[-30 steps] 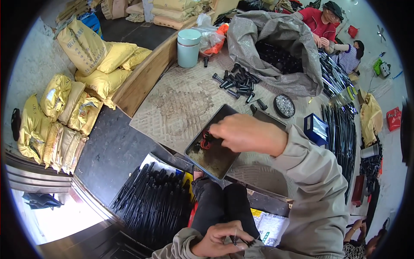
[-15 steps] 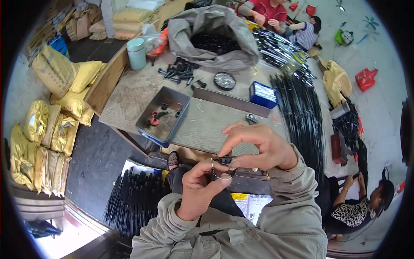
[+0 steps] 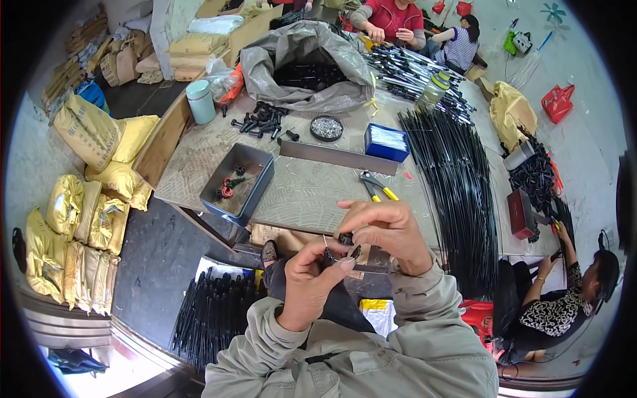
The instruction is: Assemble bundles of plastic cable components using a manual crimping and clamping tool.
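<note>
Above the near edge of the table, my left hand (image 3: 309,282) pinches a thin bent metal wire (image 3: 325,241) with a small dark piece on it, between thumb and forefinger. Close beside it, my right hand (image 3: 393,233) is closed on a small black plastic part (image 3: 346,239), held with thumb and fingertips. The two parts are almost together; whether they touch I cannot tell. Beyond the right hand lie pliers with yellow handles (image 3: 381,188). To the left stands a grey bin (image 3: 264,187) holding a few small black parts and a red piece.
On the worktable (image 3: 189,162) are a blue box of thin pale sticks (image 3: 387,143), a round dish (image 3: 326,129), a metal strip (image 3: 337,158) and a big grey sack (image 3: 255,69). Long black rods (image 3: 458,199) lie along the right. Co-workers sit at the far side and right.
The view has shifted, so the tabletop things appear further left and the pliers show more fully. My right hand has moved slightly, turning the black part. The co-worker at right has reached forward.
</note>
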A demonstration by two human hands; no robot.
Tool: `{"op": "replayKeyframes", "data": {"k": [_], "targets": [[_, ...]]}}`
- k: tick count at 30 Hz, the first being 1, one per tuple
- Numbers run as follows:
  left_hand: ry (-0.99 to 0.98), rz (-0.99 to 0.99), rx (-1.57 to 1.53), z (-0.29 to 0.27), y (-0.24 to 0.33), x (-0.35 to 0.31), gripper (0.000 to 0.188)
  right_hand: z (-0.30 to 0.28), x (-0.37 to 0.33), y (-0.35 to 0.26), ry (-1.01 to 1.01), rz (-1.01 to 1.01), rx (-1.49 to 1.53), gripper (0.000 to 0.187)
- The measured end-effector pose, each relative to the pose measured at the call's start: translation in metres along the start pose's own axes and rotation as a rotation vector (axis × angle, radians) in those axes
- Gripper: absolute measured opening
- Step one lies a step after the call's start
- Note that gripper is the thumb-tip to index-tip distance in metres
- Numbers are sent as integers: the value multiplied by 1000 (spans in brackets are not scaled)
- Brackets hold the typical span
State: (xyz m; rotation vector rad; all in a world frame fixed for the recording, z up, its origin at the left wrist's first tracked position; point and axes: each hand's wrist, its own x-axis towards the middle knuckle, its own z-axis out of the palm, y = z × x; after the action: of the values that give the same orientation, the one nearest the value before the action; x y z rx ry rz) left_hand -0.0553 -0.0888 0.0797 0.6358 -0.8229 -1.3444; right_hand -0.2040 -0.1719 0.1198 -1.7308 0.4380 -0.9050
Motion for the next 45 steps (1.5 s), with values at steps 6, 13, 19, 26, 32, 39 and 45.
{"op": "replayKeyframes", "data": {"k": [6, 13, 19, 26, 32, 39, 45], "targets": [[20, 11, -8, 5, -3, 4, 19, 3, -4, -2, 113, 83, 174, 13], [52, 8, -4, 6, -9, 8, 18, -6, -4, -2, 69, -31, -110, 12], [40, 22, 25, 5, -9, 6, 17, -3, -1, -8, 116, -71, -184, 13], [119, 23, -23, 1, -12, 5, 18, 5, 4, -10, 102, -105, -539, 16], [76, 45, -34, -7, -13, 5, 22, 17, 2, -9, 204, -277, -733, 18], [47, -22, -192, -9, -9, 4, 22, 20, 0, -5, 267, -299, -729, 23], [58, -25, -130, -15, -10, 6, 27, 27, -1, -6, 357, -388, -876, 24]]}}
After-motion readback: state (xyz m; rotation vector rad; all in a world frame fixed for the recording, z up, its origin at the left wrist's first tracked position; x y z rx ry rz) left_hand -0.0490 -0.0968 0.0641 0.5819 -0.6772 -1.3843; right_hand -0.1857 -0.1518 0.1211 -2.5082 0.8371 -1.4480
